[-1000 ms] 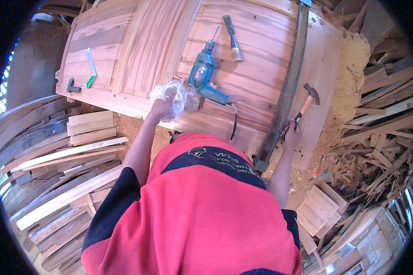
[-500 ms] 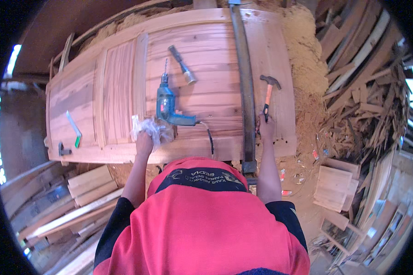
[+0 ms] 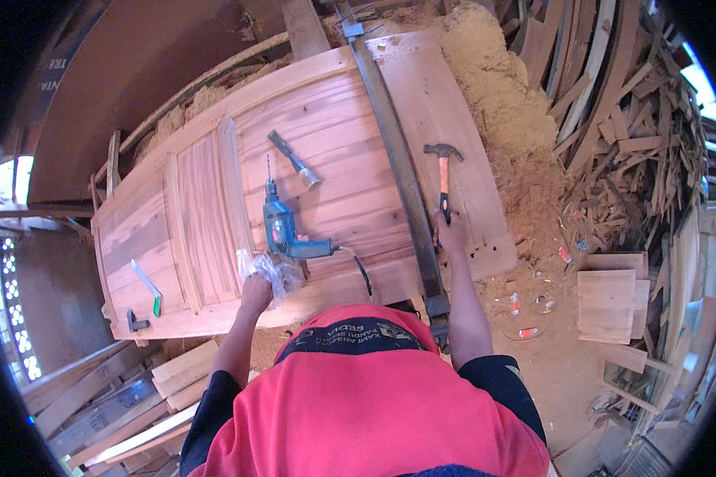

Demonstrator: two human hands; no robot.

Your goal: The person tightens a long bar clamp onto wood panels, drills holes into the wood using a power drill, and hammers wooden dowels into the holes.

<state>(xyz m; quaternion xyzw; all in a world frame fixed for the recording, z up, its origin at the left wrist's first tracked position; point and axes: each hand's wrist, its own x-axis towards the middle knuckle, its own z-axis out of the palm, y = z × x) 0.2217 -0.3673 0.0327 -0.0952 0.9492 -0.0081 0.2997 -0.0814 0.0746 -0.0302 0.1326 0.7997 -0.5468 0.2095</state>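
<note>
A large wooden door panel (image 3: 326,199) lies flat in front of me. My left hand (image 3: 256,292) is closed on a crumpled clear plastic bag (image 3: 280,275) at the panel's near edge. Just beyond the bag lies a blue-green corded drill (image 3: 280,230) with a long bit. My right hand (image 3: 452,232) grips the lower end of a claw hammer (image 3: 444,175), whose head points away from me; the handle is orange and black. This hand is just right of a long metal bar clamp (image 3: 394,151) that crosses the panel. Its fingertips are partly hidden.
A chisel-like tool (image 3: 293,160) lies beyond the drill. A try square with green handle (image 3: 148,288) and a small dark tool (image 3: 137,323) rest at the panel's left end. Sawdust (image 3: 485,79) and scrap wood (image 3: 620,159) are heaped right; boards (image 3: 127,405) lie lower left.
The whole view has turned, so the panel now slants more and its right end sits farther from the rim. Both hands keep their holds on the bag and the hammer.
</note>
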